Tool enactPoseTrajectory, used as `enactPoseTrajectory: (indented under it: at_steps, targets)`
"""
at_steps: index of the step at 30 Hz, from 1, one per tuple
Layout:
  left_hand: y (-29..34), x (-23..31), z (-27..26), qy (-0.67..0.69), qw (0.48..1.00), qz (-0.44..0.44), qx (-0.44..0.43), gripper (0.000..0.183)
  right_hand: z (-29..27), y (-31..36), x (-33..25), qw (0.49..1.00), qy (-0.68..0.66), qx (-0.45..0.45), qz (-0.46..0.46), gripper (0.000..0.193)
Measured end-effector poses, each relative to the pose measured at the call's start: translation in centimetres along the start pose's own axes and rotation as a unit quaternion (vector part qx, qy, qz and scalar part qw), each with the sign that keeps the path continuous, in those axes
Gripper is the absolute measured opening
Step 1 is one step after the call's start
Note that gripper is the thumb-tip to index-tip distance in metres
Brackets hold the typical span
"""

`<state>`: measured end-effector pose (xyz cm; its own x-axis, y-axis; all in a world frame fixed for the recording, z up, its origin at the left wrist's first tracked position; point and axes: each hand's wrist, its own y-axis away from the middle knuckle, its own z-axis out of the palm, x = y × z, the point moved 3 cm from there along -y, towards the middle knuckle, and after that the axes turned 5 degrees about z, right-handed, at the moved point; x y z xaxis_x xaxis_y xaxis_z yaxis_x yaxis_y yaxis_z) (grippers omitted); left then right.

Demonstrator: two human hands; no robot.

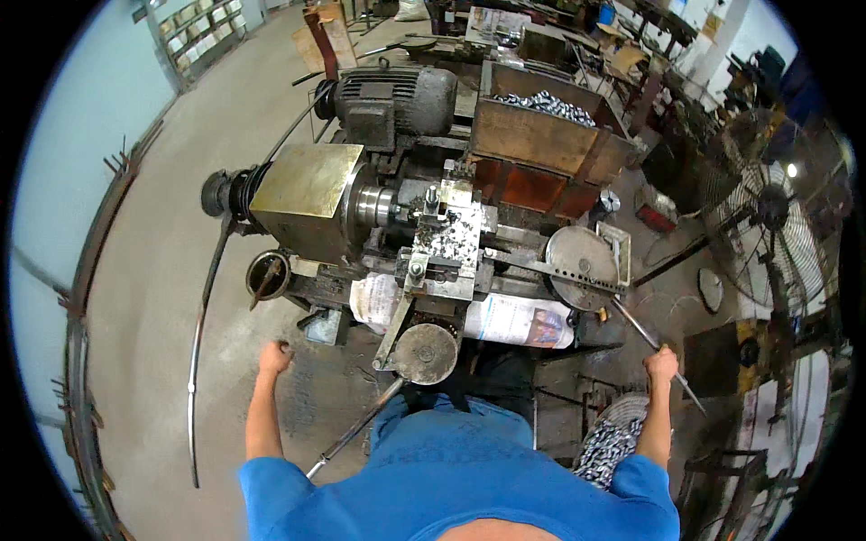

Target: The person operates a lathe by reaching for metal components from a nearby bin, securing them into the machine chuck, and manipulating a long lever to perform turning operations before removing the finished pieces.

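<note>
My right hand is wrapped round a long metal lever that slants down from a round plate at the right end of the machine. Away from the machine, my left hand hangs over the floor with its fingers curled; whatever they may hold is too small to make out. Between my arms stands a greasy lathe-like machine with a bright spindle chuck and a tool slide strewn with metal chips. A second round plate with a lever sits close to my waist.
Behind the machine are a motor and a rusty metal bin of shiny small parts. A basket of similar parts stands by my right arm. A dish is near my left hand, a fan far right.
</note>
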<state>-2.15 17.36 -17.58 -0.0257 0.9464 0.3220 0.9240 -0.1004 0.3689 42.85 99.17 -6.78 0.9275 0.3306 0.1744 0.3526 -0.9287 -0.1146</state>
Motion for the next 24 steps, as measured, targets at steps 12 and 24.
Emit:
enactPoseTrajectory:
  at_steps: [12,24]
  targets:
    - [4.3,-2.7,3.0,0.199,0.975,-0.054,-0.088,0.036,-4.1,18.7,-4.8,0.989,-0.134,-0.056,0.036,0.035]
    - [-0.2,5.0,-0.2,0.085,0.996,0.021,-0.008,0.045,-4.4,16.9,-4.4,0.985,-0.162,-0.055,-0.001,0.035]
